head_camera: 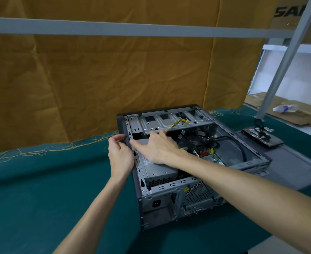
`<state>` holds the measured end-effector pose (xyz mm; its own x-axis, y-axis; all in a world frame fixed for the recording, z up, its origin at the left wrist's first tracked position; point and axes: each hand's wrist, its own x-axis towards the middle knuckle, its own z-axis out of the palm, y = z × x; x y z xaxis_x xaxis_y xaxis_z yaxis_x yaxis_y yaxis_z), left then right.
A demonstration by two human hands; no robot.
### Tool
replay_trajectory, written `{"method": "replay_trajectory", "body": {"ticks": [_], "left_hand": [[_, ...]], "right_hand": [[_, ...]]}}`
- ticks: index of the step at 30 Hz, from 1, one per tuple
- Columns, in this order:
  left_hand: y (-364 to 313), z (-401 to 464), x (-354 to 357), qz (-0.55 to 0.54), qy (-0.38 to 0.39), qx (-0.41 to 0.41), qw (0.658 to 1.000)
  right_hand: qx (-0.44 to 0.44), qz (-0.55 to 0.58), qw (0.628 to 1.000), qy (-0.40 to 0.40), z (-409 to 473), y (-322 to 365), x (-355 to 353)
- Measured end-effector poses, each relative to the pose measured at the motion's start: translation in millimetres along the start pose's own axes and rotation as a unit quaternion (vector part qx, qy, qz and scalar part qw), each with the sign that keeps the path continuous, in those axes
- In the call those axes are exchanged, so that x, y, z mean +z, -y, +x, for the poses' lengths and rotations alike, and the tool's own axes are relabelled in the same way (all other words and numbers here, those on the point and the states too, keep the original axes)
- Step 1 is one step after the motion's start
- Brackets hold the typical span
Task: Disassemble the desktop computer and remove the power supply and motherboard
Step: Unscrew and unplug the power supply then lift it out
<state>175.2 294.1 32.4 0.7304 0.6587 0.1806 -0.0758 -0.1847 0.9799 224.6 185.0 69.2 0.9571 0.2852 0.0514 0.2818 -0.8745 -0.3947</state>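
So the open grey metal desktop case (187, 191) sits on the green-covered tabletop (41, 189), silver boxy power supply (156, 169) inside at its near-left corner. Left hand (120, 156) has its grip curled round the case's left wall; right hand (158, 145) lies flat on the supply, fingers straight, holding nothing.
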Motion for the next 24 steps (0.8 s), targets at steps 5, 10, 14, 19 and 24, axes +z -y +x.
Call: {"method": "replay_trajectory", "body": {"ticks": [5, 10, 14, 19, 24], "left_hand": [[2, -1, -7, 0.020, 0.019, -0.020, 0.999], [-7, -4, -11, 0.070, 0.040, 0.006, 0.997], [-10, -2, -18, 0.104, 0.061, 0.030, 0.992], [-14, -1, -19, 0.150, 0.079, 0.053, 0.984], [-16, 2, -21, 0.188, 0.091, 0.070, 0.976]], "right_hand": [[0.049, 0.003, 0.986, 0.157, -4, -4, -19], [0.044, -0.007, 0.984, 0.172, -2, -17, -27], [0.069, 0.020, 0.977, 0.201, 5, -31, -34], [0.059, -0.001, 0.977, 0.203, 11, -22, -46], [0.141, 0.010, 0.936, 0.322, 10, -12, -54]]}}
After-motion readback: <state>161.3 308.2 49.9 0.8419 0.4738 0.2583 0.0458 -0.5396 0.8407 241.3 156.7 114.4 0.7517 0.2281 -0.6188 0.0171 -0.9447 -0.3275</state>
